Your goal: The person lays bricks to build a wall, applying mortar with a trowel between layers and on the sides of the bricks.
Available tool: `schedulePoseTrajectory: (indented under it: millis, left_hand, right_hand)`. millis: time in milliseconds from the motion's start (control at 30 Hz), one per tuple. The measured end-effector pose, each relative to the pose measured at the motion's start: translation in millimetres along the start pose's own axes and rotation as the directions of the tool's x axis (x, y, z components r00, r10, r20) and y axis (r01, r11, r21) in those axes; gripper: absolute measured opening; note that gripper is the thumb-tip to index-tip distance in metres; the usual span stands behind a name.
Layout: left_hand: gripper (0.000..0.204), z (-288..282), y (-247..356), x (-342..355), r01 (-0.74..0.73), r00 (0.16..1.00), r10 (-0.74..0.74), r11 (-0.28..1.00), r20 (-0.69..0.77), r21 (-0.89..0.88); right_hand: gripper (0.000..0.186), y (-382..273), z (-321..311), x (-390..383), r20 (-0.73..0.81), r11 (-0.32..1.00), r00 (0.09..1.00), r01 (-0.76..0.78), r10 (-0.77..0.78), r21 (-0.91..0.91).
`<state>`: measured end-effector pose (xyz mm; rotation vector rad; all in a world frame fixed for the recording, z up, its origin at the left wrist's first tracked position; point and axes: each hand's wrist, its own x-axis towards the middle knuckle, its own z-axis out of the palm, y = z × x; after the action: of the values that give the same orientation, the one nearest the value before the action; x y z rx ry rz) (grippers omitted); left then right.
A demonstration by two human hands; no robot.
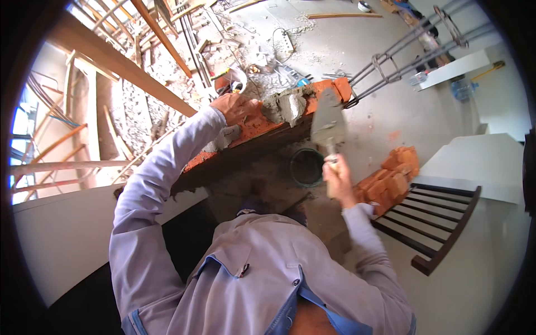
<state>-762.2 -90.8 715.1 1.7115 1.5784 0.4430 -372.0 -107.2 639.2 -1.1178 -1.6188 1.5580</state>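
Note:
A low brick wall (192, 161) runs across in front of me, with orange bricks along its top. My left hand (234, 108) is closed over an orange brick (254, 125) on that top. Right of the brick sits a lump of grey mortar (287, 106), with a paler patch on its near side. My right hand (339, 181) grips the handle of a pointed trowel (328, 120). Its blade, smeared grey, points away from me beside the wall's right end. The right hand is slightly blurred.
Below the wall stands a dark round bucket (294, 177). Orange bricks (391, 178) are piled to the right, beside a dark slatted wooden piece (441, 229). Steel bars (410, 66) jut out past the wall's end. Beyond lie rubble (162, 67), a tool-filled bucket (239, 78) and a slanting timber (123, 70).

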Motion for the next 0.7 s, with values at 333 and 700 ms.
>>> schedulePoseTrajectory:
  millis: [333,700]
  left_hand:
    - [0.073,5.4,-30.1,6.7,0.316,0.941,-0.289,0.937,-0.175,0.151]
    - [0.077,-7.6,-29.8,-4.9,0.289,0.956,-0.292,0.956,-0.036,-0.057]
  right_hand:
    - [0.046,159.8,159.8,34.3,-0.135,0.981,0.991,0.05,-0.024,0.19]
    - [0.028,108.4,26.1,-48.3,-0.117,0.964,0.989,-0.114,0.087,-0.242]
